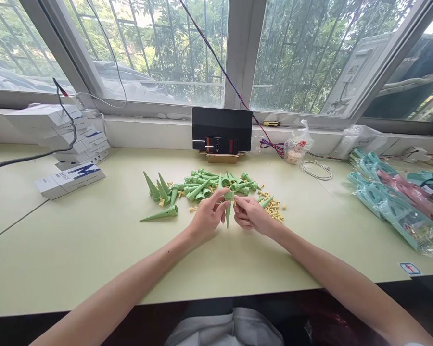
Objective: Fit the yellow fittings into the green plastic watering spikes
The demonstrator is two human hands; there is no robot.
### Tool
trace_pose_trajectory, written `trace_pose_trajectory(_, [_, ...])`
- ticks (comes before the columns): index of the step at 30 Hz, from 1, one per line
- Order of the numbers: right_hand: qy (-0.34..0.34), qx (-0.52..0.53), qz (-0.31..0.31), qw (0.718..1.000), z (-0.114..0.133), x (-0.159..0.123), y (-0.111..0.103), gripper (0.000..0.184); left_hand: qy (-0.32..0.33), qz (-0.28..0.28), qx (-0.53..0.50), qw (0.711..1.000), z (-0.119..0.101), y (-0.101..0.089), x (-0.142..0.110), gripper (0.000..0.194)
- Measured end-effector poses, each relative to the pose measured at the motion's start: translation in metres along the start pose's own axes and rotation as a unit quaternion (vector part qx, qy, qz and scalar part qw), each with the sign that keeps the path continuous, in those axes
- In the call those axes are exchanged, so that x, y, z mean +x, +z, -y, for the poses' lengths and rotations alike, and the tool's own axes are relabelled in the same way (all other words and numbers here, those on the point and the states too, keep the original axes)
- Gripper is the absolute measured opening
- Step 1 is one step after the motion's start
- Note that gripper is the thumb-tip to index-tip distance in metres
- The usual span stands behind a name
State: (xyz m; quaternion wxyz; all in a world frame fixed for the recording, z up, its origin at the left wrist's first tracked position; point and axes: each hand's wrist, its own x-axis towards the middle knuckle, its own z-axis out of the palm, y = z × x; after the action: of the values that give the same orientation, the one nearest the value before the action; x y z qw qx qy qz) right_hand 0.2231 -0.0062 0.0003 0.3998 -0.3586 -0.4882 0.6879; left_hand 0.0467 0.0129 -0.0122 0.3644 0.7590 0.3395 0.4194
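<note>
My left hand (210, 211) grips a green plastic watering spike (228, 216) by its wide collar, its tip pointing down over the table. Close against the collar's right side, my right hand (251, 214) is closed in a pinch, on what looks like a small yellow plastic piece mostly hidden by the fingers. Behind both hands lies a heap of green spikes (202, 182). Several more spikes stand point-up at the left, and a single spike (160, 213) lies in front of them. Small yellow pieces (274, 211) are scattered beside my right hand.
A dark tablet (222, 126) leans at the window, with a phone (222, 145) before it on a cardboard stand. White boxes (70, 180) are stacked at left. Bagged turquoise items (393, 202) lie at right, and a coiled white cable (315, 169) rests near the sill.
</note>
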Motion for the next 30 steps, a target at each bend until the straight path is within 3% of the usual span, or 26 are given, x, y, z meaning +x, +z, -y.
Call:
trace_pose_trajectory(5, [0.066,0.067,0.021,0.995,0.0032,0.0009,-0.0053,0.045,0.082,0.006,0.118,0.99,0.0053,-0.0038,-0.0003,0.028])
trace_pose_trajectory(10, [0.092,0.106,0.034,0.989,0.0039,0.0027,-0.0079,0.044,0.118,0.005,0.135,0.984,0.0061,-0.0052,0.0003,0.029])
trace_pose_trajectory(20, [0.054,0.046,-0.014,0.997,0.006,0.001,0.0015,0.049,-0.049,-0.002,-0.072,0.996,-0.0001,0.0019,0.0021,0.033])
trace_pose_trajectory(30, [0.026,0.017,-0.001,1.0,0.0028,0.0016,-0.0009,0.047,-0.09,0.004,-0.152,0.984,0.0019,0.0031,0.0026,0.037])
